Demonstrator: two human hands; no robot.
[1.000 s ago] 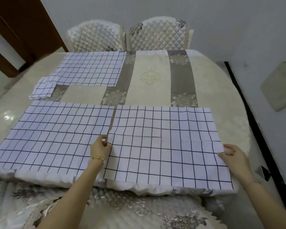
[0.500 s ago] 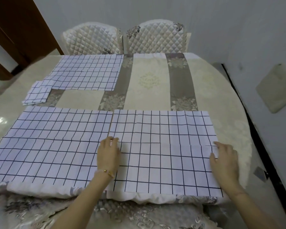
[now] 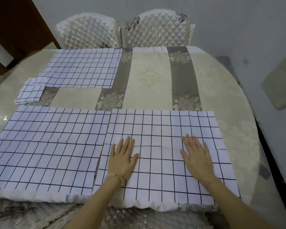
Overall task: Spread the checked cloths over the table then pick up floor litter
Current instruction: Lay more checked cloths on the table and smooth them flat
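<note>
Head view: left hand (image 3: 122, 160) and right hand (image 3: 196, 156), both flat with fingers straight, palms pressing near-right checked cloth (image 3: 163, 123) at the tabletop (image 3: 229, 96) near edge. Half a second ago they lay at its side edges. Second cloth (image 3: 48, 146) adjoins on the left. Third cloth (image 3: 82, 70) and folded cloth (image 3: 30, 93) lie toward the far-left corner.
</note>
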